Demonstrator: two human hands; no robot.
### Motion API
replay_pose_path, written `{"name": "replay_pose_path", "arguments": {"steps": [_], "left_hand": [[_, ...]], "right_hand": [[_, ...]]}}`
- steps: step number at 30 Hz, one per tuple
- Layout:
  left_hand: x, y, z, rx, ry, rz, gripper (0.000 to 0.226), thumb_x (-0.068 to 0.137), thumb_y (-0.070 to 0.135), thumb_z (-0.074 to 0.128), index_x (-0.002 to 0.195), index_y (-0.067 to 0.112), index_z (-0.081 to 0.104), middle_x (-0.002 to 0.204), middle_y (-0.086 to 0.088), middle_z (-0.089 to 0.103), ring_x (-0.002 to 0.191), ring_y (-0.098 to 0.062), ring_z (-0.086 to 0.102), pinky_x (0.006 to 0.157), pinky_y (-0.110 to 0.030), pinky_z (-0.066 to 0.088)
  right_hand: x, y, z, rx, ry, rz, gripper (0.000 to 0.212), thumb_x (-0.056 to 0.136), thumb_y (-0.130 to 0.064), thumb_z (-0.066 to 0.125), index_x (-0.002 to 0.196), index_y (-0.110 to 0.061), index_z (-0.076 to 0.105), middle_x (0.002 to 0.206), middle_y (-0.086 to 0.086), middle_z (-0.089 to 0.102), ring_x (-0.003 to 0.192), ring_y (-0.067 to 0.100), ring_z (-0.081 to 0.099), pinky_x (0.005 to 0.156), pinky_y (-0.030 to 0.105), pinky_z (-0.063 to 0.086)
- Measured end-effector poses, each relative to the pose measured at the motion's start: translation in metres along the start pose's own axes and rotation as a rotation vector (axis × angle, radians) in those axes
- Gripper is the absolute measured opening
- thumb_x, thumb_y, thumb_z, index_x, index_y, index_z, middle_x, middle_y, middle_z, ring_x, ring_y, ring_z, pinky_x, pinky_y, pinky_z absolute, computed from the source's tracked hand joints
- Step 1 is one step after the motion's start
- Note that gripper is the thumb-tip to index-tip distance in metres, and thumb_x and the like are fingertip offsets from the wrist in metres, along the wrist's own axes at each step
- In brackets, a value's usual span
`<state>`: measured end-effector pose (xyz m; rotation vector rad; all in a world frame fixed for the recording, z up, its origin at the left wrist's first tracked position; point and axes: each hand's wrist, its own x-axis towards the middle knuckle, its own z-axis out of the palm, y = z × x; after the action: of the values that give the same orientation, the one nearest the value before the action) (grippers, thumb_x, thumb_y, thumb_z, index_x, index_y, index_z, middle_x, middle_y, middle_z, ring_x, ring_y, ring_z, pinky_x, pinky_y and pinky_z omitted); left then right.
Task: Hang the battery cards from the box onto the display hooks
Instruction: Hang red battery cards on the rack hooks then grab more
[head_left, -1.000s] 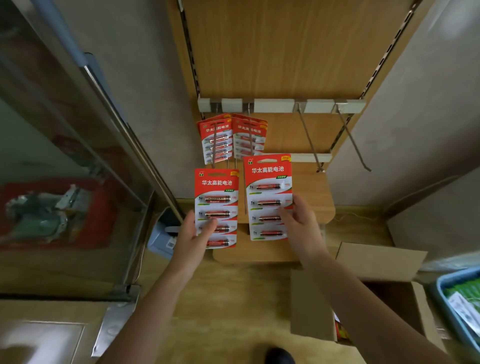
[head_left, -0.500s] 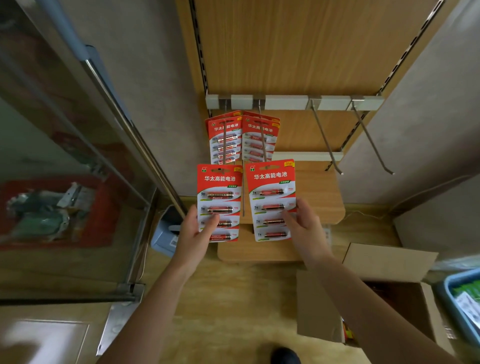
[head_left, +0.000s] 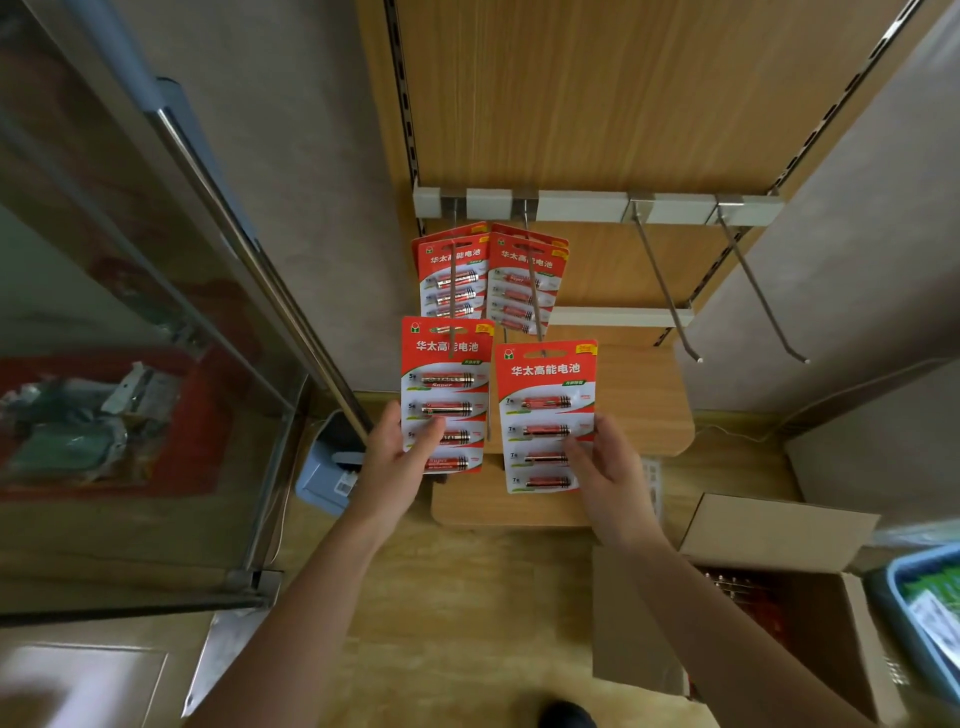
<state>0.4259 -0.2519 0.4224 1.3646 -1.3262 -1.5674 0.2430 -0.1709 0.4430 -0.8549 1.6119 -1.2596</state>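
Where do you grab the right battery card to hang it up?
Best by its lower right edge, from below, as the right hand does. The card is upright with its hang slot on top at the hook, so the top must stay free.

**Red cards on honey-brown wood**

From my screen, the left card (head_left: 444, 395) and the right card (head_left: 545, 415) have red headers with white characters. Their lower halves are white, with rows of red-and-gold batteries and a small green tag. The hung cards (head_left: 524, 280) carry the same print. The back panel (head_left: 649, 104) shows an orange-brown wood grain, and the rail (head_left: 582, 205) is pale grey. The box (head_left: 779, 525) is plain brown cardboard, the bin (head_left: 896, 603) is blue, and the mat (head_left: 197, 415) is red.
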Motion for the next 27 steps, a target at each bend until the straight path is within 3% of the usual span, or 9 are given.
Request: {"name": "replay_pose_path", "arguments": {"steps": [5, 9, 12, 15, 17, 18, 21, 23, 27], "left_hand": [[0.008, 0.001, 0.003, -0.010, -0.002, -0.011, 0.022, 0.091, 0.019, 0.056, 0.110, 0.029, 0.053, 0.108, 0.004, 0.067, 0.093, -0.007, 0.069, 0.071, -0.024, 0.057], [0.022, 0.004, 0.007, 0.007, -0.008, -0.034, 0.029, 0.093, 0.021, 0.052, 0.122, 0.024, 0.049, 0.113, 0.003, 0.065, 0.097, -0.012, 0.067, 0.079, -0.032, 0.057], [0.039, 0.010, 0.014, 0.026, 0.009, -0.062, 0.032, 0.095, 0.022, 0.048, 0.127, 0.023, 0.044, 0.111, 0.008, 0.063, 0.095, -0.008, 0.066, 0.074, -0.027, 0.055], [0.059, 0.018, 0.020, 0.072, 0.029, -0.094, 0.032, 0.096, 0.025, 0.045, 0.128, 0.023, 0.039, 0.123, 0.000, 0.058, 0.108, -0.017, 0.061, 0.090, -0.044, 0.052], [0.073, 0.026, 0.022, 0.125, 0.033, -0.108, 0.032, 0.097, 0.029, 0.042, 0.128, 0.022, 0.036, 0.131, -0.001, 0.053, 0.116, -0.019, 0.055, 0.097, -0.047, 0.046], [0.080, 0.030, 0.022, 0.147, 0.037, -0.108, 0.032, 0.098, 0.028, 0.040, 0.129, 0.020, 0.035, 0.131, 0.000, 0.051, 0.113, -0.016, 0.054, 0.095, -0.042, 0.047], [0.100, 0.038, 0.024, 0.208, 0.042, -0.097, 0.031, 0.100, 0.023, 0.036, 0.128, 0.012, 0.034, 0.116, 0.002, 0.049, 0.086, -0.001, 0.051, 0.070, -0.019, 0.043], [0.112, 0.039, 0.024, 0.220, 0.055, -0.094, 0.030, 0.100, 0.020, 0.036, 0.128, 0.010, 0.034, 0.111, 0.002, 0.048, 0.077, 0.003, 0.047, 0.058, -0.015, 0.037], [0.128, 0.035, 0.023, 0.205, 0.059, -0.141, 0.029, 0.099, 0.021, 0.038, 0.125, 0.009, 0.035, 0.106, 0.002, 0.051, 0.081, -0.004, 0.054, 0.060, -0.019, 0.039]], "right_hand": [[0.009, 0.005, 0.001, 0.009, 0.024, 0.024, 0.017, 0.095, -0.005, 0.045, 0.107, -0.015, 0.053, 0.101, 0.000, 0.063, 0.086, 0.003, 0.064, 0.061, 0.013, 0.052], [0.032, 0.001, 0.006, 0.011, 0.034, 0.046, 0.018, 0.096, -0.006, 0.044, 0.109, -0.012, 0.054, 0.102, 0.003, 0.065, 0.088, 0.009, 0.065, 0.061, 0.015, 0.054], [0.058, -0.003, 0.008, -0.015, 0.040, 0.056, 0.020, 0.096, -0.010, 0.044, 0.112, -0.014, 0.055, 0.106, 0.004, 0.065, 0.094, 0.014, 0.066, 0.067, 0.020, 0.056], [0.084, -0.006, 0.009, -0.068, 0.059, 0.080, 0.021, 0.097, -0.014, 0.044, 0.115, -0.013, 0.055, 0.108, 0.005, 0.066, 0.094, 0.015, 0.066, 0.076, 0.030, 0.056], [0.101, -0.007, 0.010, -0.100, 0.079, 0.097, 0.020, 0.097, -0.016, 0.044, 0.113, -0.014, 0.056, 0.105, 0.003, 0.066, 0.088, 0.012, 0.065, 0.070, 0.026, 0.054], [0.108, -0.008, 0.011, -0.107, 0.087, 0.102, 0.020, 0.097, -0.016, 0.043, 0.111, -0.014, 0.057, 0.101, 0.002, 0.066, 0.084, 0.010, 0.064, 0.065, 0.022, 0.050], [0.127, -0.013, 0.011, -0.149, 0.110, 0.094, 0.017, 0.097, -0.017, 0.042, 0.105, -0.013, 0.057, 0.080, -0.005, 0.057, 0.066, 0.006, 0.052, 0.051, 0.015, 0.036], [0.137, -0.015, 0.011, -0.150, 0.110, 0.115, 0.014, 0.098, -0.017, 0.041, 0.100, -0.015, 0.054, 0.074, -0.008, 0.051, 0.060, 0.002, 0.046, 0.045, 0.010, 0.034], [0.147, -0.018, 0.013, -0.181, 0.091, 0.139, 0.023, 0.098, -0.020, 0.040, 0.113, -0.011, 0.055, 0.097, 0.000, 0.060, 0.074, 0.004, 0.052, 0.055, 0.017, 0.037]]}}
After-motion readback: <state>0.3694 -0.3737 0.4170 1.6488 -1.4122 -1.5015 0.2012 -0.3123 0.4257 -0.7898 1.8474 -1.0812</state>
